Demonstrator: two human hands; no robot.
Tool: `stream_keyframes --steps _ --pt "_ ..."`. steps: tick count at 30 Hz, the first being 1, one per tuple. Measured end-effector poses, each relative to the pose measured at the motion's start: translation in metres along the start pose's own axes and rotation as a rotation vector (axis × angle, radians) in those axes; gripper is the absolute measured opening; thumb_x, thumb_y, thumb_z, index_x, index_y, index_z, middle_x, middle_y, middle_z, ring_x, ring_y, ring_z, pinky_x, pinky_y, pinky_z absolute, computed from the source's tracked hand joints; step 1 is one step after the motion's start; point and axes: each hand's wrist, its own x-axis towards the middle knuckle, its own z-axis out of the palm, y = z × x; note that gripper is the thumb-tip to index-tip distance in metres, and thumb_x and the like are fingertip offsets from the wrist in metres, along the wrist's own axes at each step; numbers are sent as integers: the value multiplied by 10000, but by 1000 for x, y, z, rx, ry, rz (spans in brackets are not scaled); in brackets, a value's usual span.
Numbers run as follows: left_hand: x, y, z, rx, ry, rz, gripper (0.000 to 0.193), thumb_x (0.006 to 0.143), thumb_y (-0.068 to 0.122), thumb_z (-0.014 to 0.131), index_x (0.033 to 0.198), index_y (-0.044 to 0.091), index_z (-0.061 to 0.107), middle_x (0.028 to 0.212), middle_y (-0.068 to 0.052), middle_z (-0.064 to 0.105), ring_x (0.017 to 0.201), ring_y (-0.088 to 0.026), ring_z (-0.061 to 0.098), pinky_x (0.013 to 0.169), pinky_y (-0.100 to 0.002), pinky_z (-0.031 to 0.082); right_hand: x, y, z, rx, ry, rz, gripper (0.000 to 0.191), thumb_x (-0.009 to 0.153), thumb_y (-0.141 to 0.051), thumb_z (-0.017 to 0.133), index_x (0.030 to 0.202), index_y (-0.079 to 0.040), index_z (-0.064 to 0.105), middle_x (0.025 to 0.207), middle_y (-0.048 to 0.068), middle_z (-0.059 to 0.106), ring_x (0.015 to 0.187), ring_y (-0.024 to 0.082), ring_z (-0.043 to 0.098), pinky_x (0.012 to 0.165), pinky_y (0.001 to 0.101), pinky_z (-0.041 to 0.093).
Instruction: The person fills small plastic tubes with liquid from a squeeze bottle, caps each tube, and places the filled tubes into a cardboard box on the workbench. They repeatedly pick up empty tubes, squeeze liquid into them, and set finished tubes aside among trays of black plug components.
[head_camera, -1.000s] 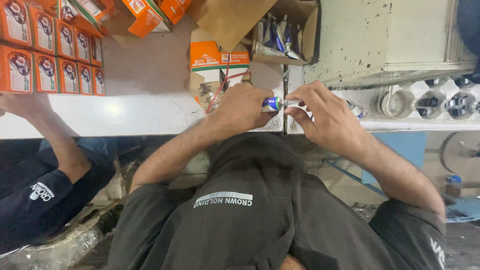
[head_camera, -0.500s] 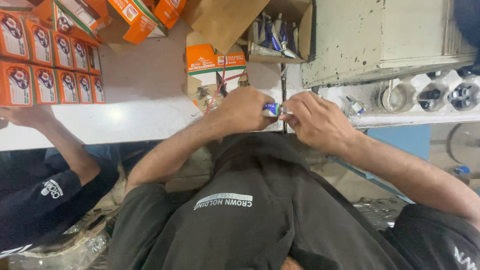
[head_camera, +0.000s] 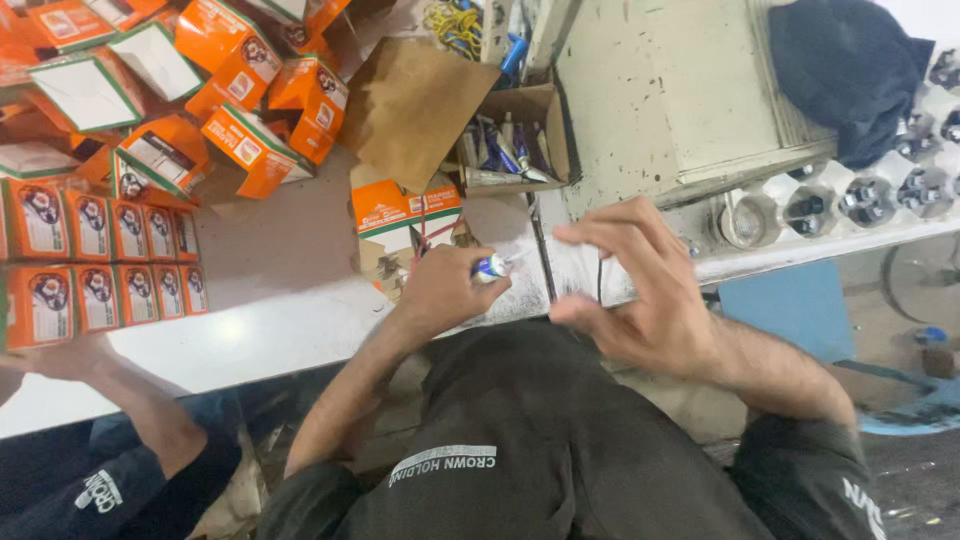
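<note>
Left hand (head_camera: 440, 290) clenched around a small blue-and-white tube (head_camera: 492, 266), nozzle pointing toward three o'clock, over the near edge of a pale worktable (head_camera: 270, 300). Right hand (head_camera: 630, 290) just beside at three o'clock, fingers spread and loose, gripping nothing, apart from the tube tip. At twelve o'clock, an open cardboard box (head_camera: 548, 135) filled with more tubes; beside it at eleven, a flat orange carton (head_camera: 400, 210). Farther out at ten o'clock, loose orange boxes (head_camera: 250, 110) heaped above neat rows of the same. At two o'clock, round metal parts (head_camera: 880, 195) on white trays. At eight o'clock, another person's arm (head_camera: 120, 395), dark-sleeved
</note>
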Motion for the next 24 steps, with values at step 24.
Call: stream_keyframes --steps 24 --pt "-21 10 -34 -80 -262 79 250 840 367 768 870 119 745 746 -165 697 753 -396 675 645 -485 518 -2 6 38 -277 -470 -211 248 884 -152 784 1067 -30 669 1013 72 675 887 253 655 753 403 536"
